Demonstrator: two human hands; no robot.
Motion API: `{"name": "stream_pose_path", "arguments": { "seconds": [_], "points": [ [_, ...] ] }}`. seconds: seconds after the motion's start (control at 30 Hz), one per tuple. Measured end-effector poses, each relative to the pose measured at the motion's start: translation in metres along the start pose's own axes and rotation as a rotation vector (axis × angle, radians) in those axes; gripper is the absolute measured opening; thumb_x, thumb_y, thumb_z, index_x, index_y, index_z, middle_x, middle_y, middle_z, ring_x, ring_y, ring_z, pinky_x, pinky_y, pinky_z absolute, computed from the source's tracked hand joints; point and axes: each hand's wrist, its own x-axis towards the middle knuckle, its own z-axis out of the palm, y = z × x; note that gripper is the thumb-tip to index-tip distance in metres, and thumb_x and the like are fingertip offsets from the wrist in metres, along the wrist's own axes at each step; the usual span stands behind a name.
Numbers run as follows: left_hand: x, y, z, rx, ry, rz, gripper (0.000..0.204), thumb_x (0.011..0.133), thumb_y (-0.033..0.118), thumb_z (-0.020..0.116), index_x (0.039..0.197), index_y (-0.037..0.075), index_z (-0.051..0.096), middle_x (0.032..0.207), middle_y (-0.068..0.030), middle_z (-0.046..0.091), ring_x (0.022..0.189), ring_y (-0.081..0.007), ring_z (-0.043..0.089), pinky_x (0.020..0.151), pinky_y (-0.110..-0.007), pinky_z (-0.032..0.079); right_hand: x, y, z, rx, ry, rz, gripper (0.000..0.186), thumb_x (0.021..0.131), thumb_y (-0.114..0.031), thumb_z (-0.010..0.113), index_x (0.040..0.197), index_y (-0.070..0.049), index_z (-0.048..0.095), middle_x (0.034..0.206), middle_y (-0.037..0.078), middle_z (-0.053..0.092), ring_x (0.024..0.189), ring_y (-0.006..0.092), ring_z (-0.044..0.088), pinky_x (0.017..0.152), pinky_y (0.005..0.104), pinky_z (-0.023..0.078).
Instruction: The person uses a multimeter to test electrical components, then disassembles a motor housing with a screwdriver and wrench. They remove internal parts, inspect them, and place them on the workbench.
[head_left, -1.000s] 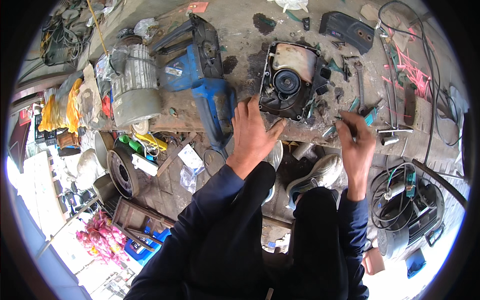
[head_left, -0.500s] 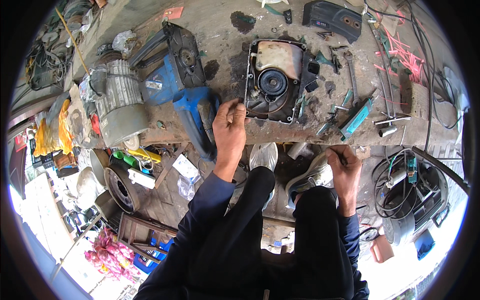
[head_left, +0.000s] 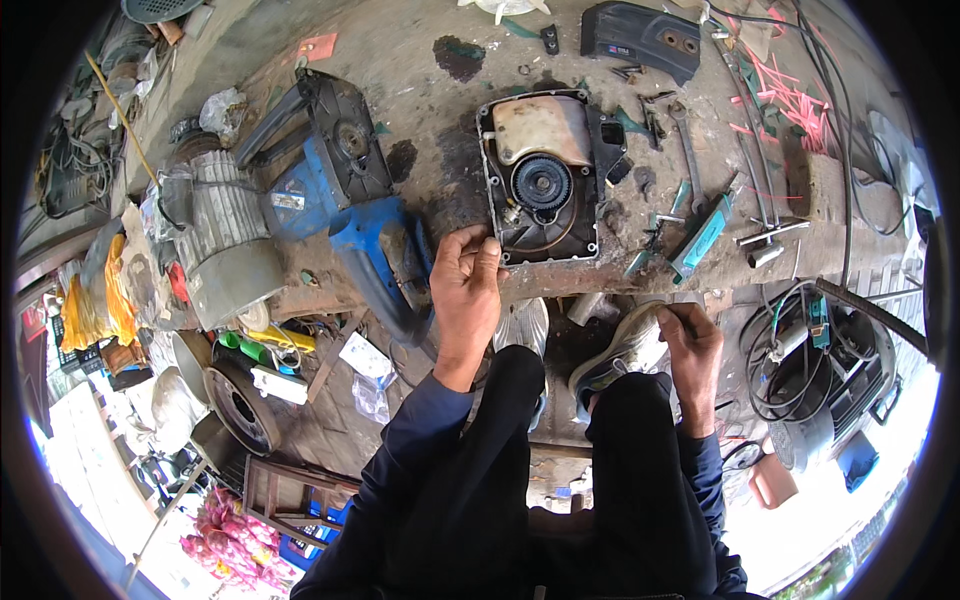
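Note:
An opened dark tool housing lies on the bench, with a toothed black gear and a yellowed translucent tank inside. My left hand pinches its near left corner between thumb and curled fingers. Just left of that hand is a blue saw body with a dark rear handle. Above my knee and beside a shoe, my right hand is closed, thumb against bent fingers. Whatever may be between those fingertips is hidden.
Right of the housing lie a wrench, a teal box, a T-handled socket tool and loose screws. A black cover rests farther back. A grey motor stands left. Coiled cable hangs at right.
The whole view has shifted a little. The housing has turned slightly, its near edge going a bit right, with my left hand still at its corner. My right hand stays closed.

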Motion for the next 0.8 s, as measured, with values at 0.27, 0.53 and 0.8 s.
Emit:
{"name": "stream_pose_path", "arguments": {
  "seconds": [0.27,0.53,0.8],
  "points": [
    [0.002,0.006,-0.002,0.164,0.018,0.056,0.022,0.105,0.01,0.067,0.122,-0.002,0.063,0.097,-0.0067,0.071,0.082,-0.0103,0.066,0.073,-0.026,0.058,-0.028,0.104,-0.064,-0.187,0.181,0.164,0.024,0.1,-0.019,0.07,0.094,0.005,0.072,0.076,0.002,0.067,0.07,0.0088,0.057,0.065,0.027,0.047],
    [-0.024,0.025,-0.019,0.362,-0.031,0.12,0.029,0.107,0.015,0.062,0.13,-0.003,0.064,0.119,-0.0124,0.068,0.104,-0.0223,0.07,0.094,-0.035,0.057,-0.171,0.306,-0.157,-0.347,0.502,0.505,0.045,0.093,-0.036,0.07,0.077,0.006,0.064,0.064,0.003,0.054,0.066,0.0134,0.052,0.059,0.0384,0.042],
    [-0.07,0.04,-0.028,0.476,-0.224,0.119,0.029,0.111,0.013,0.054,0.131,-0.006,0.06,0.121,-0.0165,0.069,0.11,-0.0231,0.069,0.099,-0.035,0.055,-0.281,0.393,-0.171,-0.505,0.652,0.854,0.038,0.084,-0.033,0.07,0.099,0.001,0.078,0.088,0.024,0.077,0.089,0.0404,0.076,0.084,0.0467,0.059]
  ]
}}
